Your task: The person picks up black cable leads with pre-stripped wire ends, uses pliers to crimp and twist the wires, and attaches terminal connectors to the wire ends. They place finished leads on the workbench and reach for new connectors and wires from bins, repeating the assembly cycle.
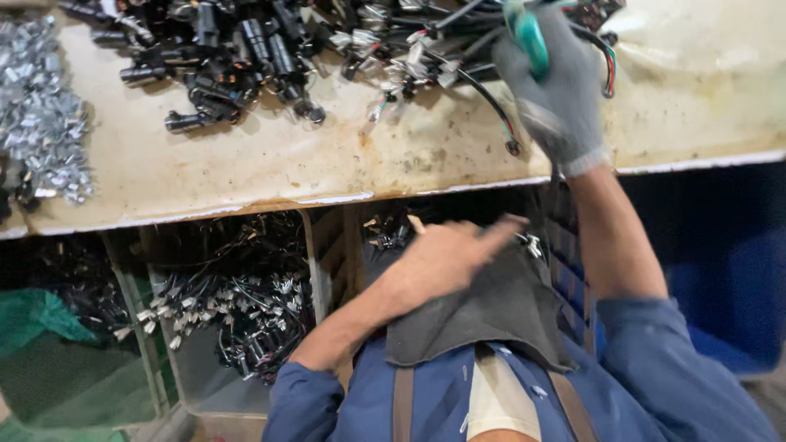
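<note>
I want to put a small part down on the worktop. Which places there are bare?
The stained cream worktop is bare along its front edge, between the pile of silver metal clips and the grey-gloved right hand, and right of that hand. The back, under black connectors and wires, is crowded.

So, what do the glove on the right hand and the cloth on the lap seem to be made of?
The glove looks like grey knitted fabric: matte, with a ribbed cuff. The cloth seems a dark grey woven textile, soft and dull, since it drapes in folds under the bare left hand.
</note>
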`<state>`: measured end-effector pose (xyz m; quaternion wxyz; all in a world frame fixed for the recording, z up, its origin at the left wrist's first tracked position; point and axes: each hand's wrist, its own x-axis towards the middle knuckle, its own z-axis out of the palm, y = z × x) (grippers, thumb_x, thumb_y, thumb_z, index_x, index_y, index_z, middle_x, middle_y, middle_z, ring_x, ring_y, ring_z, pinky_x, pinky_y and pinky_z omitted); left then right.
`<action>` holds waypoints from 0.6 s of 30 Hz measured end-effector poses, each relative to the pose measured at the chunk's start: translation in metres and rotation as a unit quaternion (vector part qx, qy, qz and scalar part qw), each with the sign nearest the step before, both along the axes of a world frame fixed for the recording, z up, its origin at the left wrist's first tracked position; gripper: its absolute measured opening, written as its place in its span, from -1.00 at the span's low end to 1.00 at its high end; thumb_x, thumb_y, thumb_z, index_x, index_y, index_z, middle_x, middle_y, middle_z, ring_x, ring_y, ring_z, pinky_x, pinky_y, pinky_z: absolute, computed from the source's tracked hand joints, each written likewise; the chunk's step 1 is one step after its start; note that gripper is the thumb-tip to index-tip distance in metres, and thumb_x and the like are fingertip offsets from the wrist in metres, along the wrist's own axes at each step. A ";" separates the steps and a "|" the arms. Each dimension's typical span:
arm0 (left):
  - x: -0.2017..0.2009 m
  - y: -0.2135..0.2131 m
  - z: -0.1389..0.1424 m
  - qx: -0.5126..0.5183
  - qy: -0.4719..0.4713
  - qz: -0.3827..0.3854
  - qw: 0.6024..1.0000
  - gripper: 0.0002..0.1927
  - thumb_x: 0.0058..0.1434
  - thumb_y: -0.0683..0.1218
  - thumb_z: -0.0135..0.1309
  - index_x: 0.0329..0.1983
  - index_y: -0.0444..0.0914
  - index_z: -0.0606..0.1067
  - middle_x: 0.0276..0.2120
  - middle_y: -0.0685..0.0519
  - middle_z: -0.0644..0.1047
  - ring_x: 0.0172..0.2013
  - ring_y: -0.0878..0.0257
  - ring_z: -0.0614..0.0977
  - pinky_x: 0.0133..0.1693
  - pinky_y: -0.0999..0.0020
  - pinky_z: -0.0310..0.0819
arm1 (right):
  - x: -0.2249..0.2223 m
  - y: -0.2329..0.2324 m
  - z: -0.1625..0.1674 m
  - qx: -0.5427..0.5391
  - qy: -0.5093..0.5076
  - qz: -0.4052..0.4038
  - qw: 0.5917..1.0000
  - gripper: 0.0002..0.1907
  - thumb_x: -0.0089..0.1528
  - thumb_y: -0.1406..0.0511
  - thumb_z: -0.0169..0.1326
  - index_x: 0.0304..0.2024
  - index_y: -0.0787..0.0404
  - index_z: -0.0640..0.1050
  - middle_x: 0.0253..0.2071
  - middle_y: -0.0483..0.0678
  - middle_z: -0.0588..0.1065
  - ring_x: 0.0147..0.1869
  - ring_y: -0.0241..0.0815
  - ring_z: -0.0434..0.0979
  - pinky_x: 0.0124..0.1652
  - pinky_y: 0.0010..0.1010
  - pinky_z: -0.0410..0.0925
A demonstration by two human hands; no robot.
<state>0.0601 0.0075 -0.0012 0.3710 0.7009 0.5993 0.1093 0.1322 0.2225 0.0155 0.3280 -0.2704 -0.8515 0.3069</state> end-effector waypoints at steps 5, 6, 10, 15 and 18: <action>-0.042 -0.028 -0.040 0.030 0.158 0.064 0.985 -0.66 0.17 -0.06 0.10 0.00 -0.24 0.53 -0.43 -0.09 0.58 -0.39 -0.06 0.65 -0.36 0.04 0.52 | 0.051 -0.045 -0.001 0.035 -0.250 0.030 0.967 -0.78 0.19 0.35 0.25 -0.11 0.20 0.56 -0.22 0.08 0.53 -0.24 0.14 0.58 -0.25 -0.12 0.44; -0.051 -0.028 -0.037 0.014 0.121 0.055 0.991 -0.70 0.21 -0.03 0.10 -0.02 -0.22 0.54 -0.49 -0.08 0.57 -0.43 -0.07 0.64 -0.38 0.01 0.50 | 0.053 -0.050 -0.004 0.064 -0.225 0.017 0.972 -0.78 0.21 0.33 0.28 -0.12 0.21 0.55 -0.24 0.08 0.52 -0.25 0.13 0.57 -0.27 -0.12 0.41; -0.090 0.016 -0.002 0.351 0.096 0.282 0.888 -0.92 0.28 -0.12 0.06 -0.19 -0.17 0.52 -0.34 -0.02 0.55 -0.28 -0.03 0.61 -0.26 0.08 0.51 | 0.054 -0.067 -0.011 0.145 -0.174 -0.025 0.974 -0.79 0.27 0.33 0.30 -0.12 0.22 0.53 -0.27 0.06 0.49 -0.25 0.10 0.55 -0.28 -0.12 0.37; -0.177 0.114 -0.005 0.403 0.329 0.411 0.749 -0.48 0.33 0.09 0.20 0.16 -0.36 0.43 0.20 -0.25 0.38 0.29 -0.19 0.30 0.35 -0.14 0.11 | 0.051 -0.067 -0.014 0.130 -0.268 -0.029 0.954 -0.73 0.13 0.34 0.27 -0.12 0.17 0.54 -0.32 0.08 0.48 -0.36 0.12 0.55 -0.39 -0.13 0.38; -0.195 0.118 -0.027 0.393 0.207 0.422 0.790 -0.66 0.32 -0.01 0.20 0.06 -0.27 0.48 0.24 -0.22 0.37 0.37 -0.18 0.24 0.43 -0.10 0.03 | 0.051 -0.056 -0.022 0.115 -0.288 -0.037 0.950 -0.68 0.14 0.35 0.26 -0.08 0.19 0.51 -0.32 0.08 0.50 -0.39 0.15 0.55 -0.41 -0.09 0.37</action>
